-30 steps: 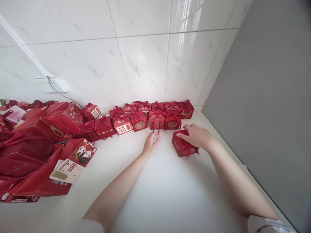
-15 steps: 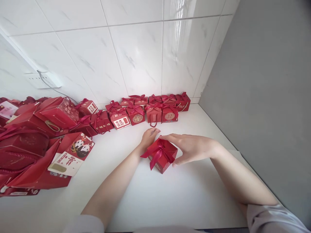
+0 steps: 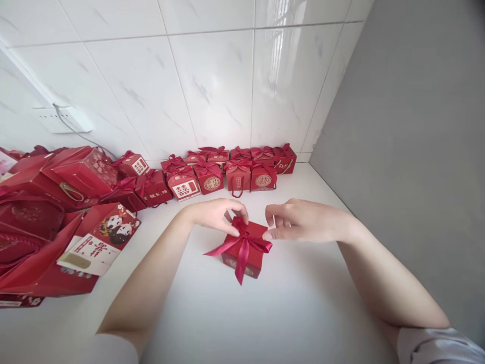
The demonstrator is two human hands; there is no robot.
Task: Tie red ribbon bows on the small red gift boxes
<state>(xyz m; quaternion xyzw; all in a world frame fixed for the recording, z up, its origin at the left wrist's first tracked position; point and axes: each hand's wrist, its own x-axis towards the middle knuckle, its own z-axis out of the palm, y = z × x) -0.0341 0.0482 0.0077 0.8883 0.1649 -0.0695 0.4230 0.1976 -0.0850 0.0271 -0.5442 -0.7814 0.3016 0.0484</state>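
Observation:
A small red gift box (image 3: 248,258) with a gold printed pattern on its front stands on the white table before me. A dark pink ribbon (image 3: 242,253) is tied in a bow on its lid, with loose tails hanging over the front and left. My left hand (image 3: 220,215) reaches over the back left of the box, thumb and fingers closed around a loop of the ribbon. At the right side, my right hand (image 3: 299,221) is bent with thumb and forefinger apart. Its thumb tip is beside the right loop of the bow; whether it touches is unclear.
Several red ribboned boxes (image 3: 212,178) stand in rows along the tiled wall (image 3: 215,91). A pile of larger red boxes (image 3: 71,227) covers the left of the table. A grey panel (image 3: 409,151) borders the right side. A wall socket (image 3: 62,120) with a cable is at the left.
The box has turned so its patterned front faces me. My left hand has come from behind its left side up onto the ribbon; my right hand has drawn back from the lid, fingers curling.

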